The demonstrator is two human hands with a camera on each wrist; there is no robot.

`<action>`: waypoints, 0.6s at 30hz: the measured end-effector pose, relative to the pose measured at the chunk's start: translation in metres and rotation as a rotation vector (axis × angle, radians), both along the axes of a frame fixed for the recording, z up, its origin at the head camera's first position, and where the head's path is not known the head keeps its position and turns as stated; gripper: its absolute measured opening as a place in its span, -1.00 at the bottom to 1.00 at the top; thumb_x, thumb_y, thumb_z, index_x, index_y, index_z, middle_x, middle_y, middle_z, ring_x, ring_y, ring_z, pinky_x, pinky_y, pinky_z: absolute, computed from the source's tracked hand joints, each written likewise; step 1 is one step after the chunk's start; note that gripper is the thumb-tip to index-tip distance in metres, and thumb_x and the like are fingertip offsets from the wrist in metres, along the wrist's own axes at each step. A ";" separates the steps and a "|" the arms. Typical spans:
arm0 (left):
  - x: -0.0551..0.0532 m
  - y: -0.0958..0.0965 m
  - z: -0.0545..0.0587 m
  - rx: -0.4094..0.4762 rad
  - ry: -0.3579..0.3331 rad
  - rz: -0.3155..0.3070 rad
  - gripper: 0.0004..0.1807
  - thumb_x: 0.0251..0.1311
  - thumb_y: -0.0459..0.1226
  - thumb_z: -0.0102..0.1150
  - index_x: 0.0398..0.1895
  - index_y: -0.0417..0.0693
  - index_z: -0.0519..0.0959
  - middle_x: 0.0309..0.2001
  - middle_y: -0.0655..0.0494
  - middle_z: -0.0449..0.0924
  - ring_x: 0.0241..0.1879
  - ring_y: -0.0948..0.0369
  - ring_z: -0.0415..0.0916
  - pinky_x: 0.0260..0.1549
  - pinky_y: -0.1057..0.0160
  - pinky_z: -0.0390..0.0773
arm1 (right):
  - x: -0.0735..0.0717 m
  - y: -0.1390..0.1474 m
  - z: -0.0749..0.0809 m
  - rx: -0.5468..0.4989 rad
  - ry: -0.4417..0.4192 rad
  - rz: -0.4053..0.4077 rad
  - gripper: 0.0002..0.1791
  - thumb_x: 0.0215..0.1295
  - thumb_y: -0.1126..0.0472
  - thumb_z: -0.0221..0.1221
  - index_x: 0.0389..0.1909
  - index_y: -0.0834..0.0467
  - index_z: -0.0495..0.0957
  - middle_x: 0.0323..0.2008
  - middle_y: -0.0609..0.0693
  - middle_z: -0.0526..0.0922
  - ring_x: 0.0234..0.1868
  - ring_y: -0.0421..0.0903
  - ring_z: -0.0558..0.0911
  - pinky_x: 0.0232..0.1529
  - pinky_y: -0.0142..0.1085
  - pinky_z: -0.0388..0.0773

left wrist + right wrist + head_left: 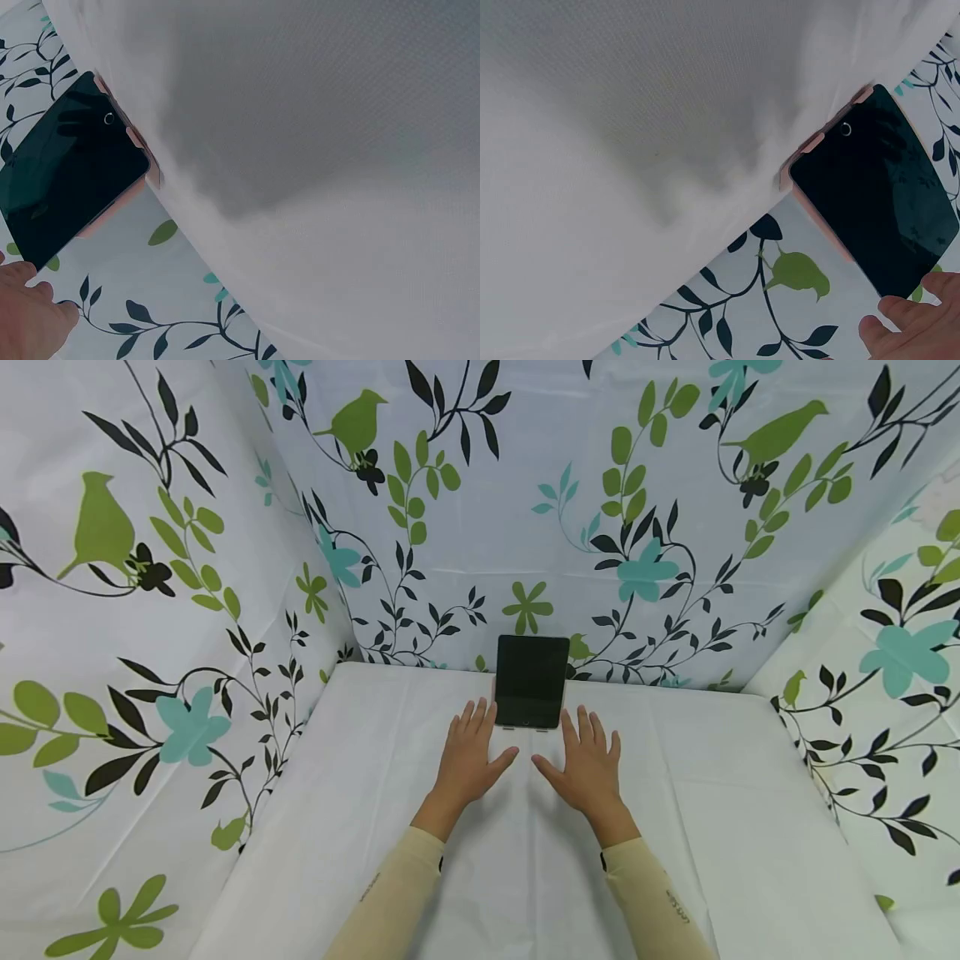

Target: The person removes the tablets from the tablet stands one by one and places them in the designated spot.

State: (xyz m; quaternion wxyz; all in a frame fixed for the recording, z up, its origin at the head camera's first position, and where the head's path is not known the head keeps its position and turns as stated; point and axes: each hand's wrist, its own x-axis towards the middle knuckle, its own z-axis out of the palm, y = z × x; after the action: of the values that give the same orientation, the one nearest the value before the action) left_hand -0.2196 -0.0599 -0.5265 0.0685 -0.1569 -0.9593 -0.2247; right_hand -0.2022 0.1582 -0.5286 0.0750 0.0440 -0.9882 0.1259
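Observation:
A black-screened tablet stands upright at the far edge of the white table, propped on a pink stand. Its screen is dark, and a round home button shows near its lower edge in both wrist views. My left hand hovers over the table just below the tablet's left corner, fingers spread and straight, holding nothing. On the other side, my right hand mirrors it near the tablet's right corner, fingers extended and thumb pointing inward. Faint reflections of fingers appear on the tablet in the left wrist view.
A white cloth covers the table. Patterned curtains with birds, leaves and flowers hang at the back, on the left and on the right. Both forearms wear pale yellow sleeves.

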 end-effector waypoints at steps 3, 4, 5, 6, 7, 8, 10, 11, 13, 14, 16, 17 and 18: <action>-0.002 0.000 -0.001 0.021 -0.008 0.001 -0.04 0.38 0.25 0.02 0.65 -0.05 0.02 0.66 -0.03 -0.04 0.66 -0.03 -0.16 0.59 -0.19 -0.03 | -0.002 0.002 0.000 -0.003 0.009 0.003 0.09 0.30 -0.45 0.10 0.63 0.12 0.01 0.63 0.24 0.02 0.62 0.26 0.02 0.50 0.43 -0.09; -0.003 0.000 -0.001 0.032 -0.011 0.002 -0.03 0.37 0.25 0.03 0.65 -0.06 0.01 0.66 -0.03 -0.04 0.66 -0.03 -0.16 0.58 -0.20 -0.03 | -0.003 0.002 0.001 -0.006 0.011 0.003 0.09 0.30 -0.44 0.10 0.63 0.13 0.01 0.62 0.24 0.03 0.62 0.26 0.03 0.50 0.43 -0.09; -0.004 0.001 -0.002 0.047 -0.014 0.005 -0.03 0.37 0.24 0.05 0.65 -0.06 0.01 0.66 -0.03 -0.03 0.66 -0.03 -0.15 0.58 -0.20 -0.02 | -0.005 0.002 0.002 -0.014 0.013 0.001 0.09 0.30 -0.44 0.11 0.63 0.14 0.01 0.62 0.24 0.04 0.62 0.26 0.03 0.50 0.43 -0.08; -0.005 0.001 -0.002 0.070 -0.018 0.005 -0.03 0.37 0.23 0.06 0.65 -0.06 0.01 0.66 -0.04 -0.02 0.66 -0.03 -0.15 0.58 -0.21 -0.01 | -0.006 0.003 0.002 -0.019 0.013 0.000 0.10 0.30 -0.44 0.11 0.63 0.14 0.01 0.62 0.24 0.04 0.61 0.25 0.04 0.50 0.42 -0.08; -0.006 0.001 -0.003 0.096 -0.024 0.008 -0.03 0.37 0.22 0.08 0.65 -0.07 0.00 0.65 -0.03 -0.02 0.66 -0.03 -0.15 0.58 -0.20 -0.01 | -0.007 0.003 0.003 -0.024 0.014 -0.002 0.10 0.30 -0.44 0.11 0.63 0.15 0.01 0.62 0.24 0.05 0.61 0.25 0.04 0.51 0.42 -0.08; -0.007 0.001 -0.003 0.123 -0.031 0.012 -0.03 0.36 0.20 0.09 0.65 -0.06 -0.01 0.65 -0.03 -0.01 0.66 -0.02 -0.14 0.58 -0.19 -0.02 | -0.008 0.003 0.004 -0.030 0.014 -0.003 0.10 0.30 -0.44 0.11 0.63 0.15 0.01 0.62 0.24 0.06 0.61 0.25 0.05 0.51 0.41 -0.08; -0.009 0.001 -0.004 0.189 -0.052 0.025 -0.02 0.36 0.18 0.12 0.66 -0.04 -0.03 0.66 0.01 -0.01 0.66 0.00 -0.15 0.58 -0.18 0.00 | -0.011 0.004 0.005 -0.032 0.016 -0.005 0.10 0.30 -0.43 0.11 0.63 0.15 0.01 0.61 0.24 0.07 0.61 0.25 0.06 0.51 0.40 -0.07; -0.010 0.001 -0.003 0.222 -0.062 0.031 -0.02 0.35 0.17 0.14 0.66 -0.03 -0.04 0.66 0.03 -0.01 0.66 0.01 -0.15 0.59 -0.16 0.00 | -0.012 0.004 0.006 -0.032 0.016 -0.005 0.10 0.30 -0.43 0.11 0.63 0.15 0.00 0.61 0.25 0.07 0.60 0.25 0.07 0.52 0.39 -0.06; -0.013 0.001 -0.003 0.278 -0.078 0.043 -0.01 0.34 0.16 0.15 0.67 -0.01 -0.05 0.66 0.07 -0.02 0.67 0.04 -0.15 0.58 -0.13 0.03 | -0.015 0.005 0.007 -0.036 0.024 -0.008 0.09 0.30 -0.42 0.12 0.62 0.16 0.01 0.60 0.25 0.09 0.60 0.26 0.09 0.53 0.37 -0.04; -0.015 0.001 -0.002 0.300 -0.084 0.047 -0.01 0.34 0.16 0.15 0.67 0.00 -0.05 0.66 0.08 -0.03 0.67 0.05 -0.15 0.58 -0.13 0.04 | -0.017 0.005 0.007 -0.039 0.027 -0.009 0.10 0.30 -0.42 0.12 0.62 0.16 0.00 0.60 0.25 0.09 0.59 0.26 0.10 0.53 0.36 -0.04; -0.017 0.001 -0.001 0.340 -0.098 0.050 -0.01 0.34 0.15 0.14 0.67 0.02 -0.07 0.67 0.09 -0.04 0.67 0.07 -0.15 0.58 -0.11 0.05 | -0.020 0.006 0.008 -0.052 0.036 -0.010 0.09 0.30 -0.40 0.13 0.62 0.17 -0.01 0.59 0.26 0.11 0.58 0.26 0.11 0.54 0.34 -0.03; -0.019 0.000 0.000 0.361 -0.102 0.050 -0.01 0.34 0.15 0.14 0.67 0.03 -0.07 0.67 0.08 -0.04 0.66 0.06 -0.14 0.58 -0.10 0.06 | -0.021 0.007 0.008 -0.064 0.040 -0.011 0.09 0.30 -0.40 0.13 0.62 0.17 -0.01 0.58 0.25 0.12 0.58 0.25 0.12 0.54 0.33 -0.02; -0.020 0.000 0.000 0.392 -0.110 0.049 -0.02 0.34 0.14 0.15 0.67 0.03 -0.07 0.67 0.06 -0.04 0.66 0.05 -0.13 0.58 -0.11 0.06 | -0.023 0.007 0.008 -0.080 0.045 -0.012 0.09 0.30 -0.39 0.13 0.62 0.17 0.00 0.57 0.25 0.15 0.57 0.25 0.14 0.54 0.33 -0.02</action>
State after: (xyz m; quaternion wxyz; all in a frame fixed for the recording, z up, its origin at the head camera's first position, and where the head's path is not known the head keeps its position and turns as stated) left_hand -0.2396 -0.0595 -0.5261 0.0509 -0.1049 -0.9030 -0.4135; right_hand -0.2248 0.1652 -0.5202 0.0996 0.0378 -0.9807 0.1638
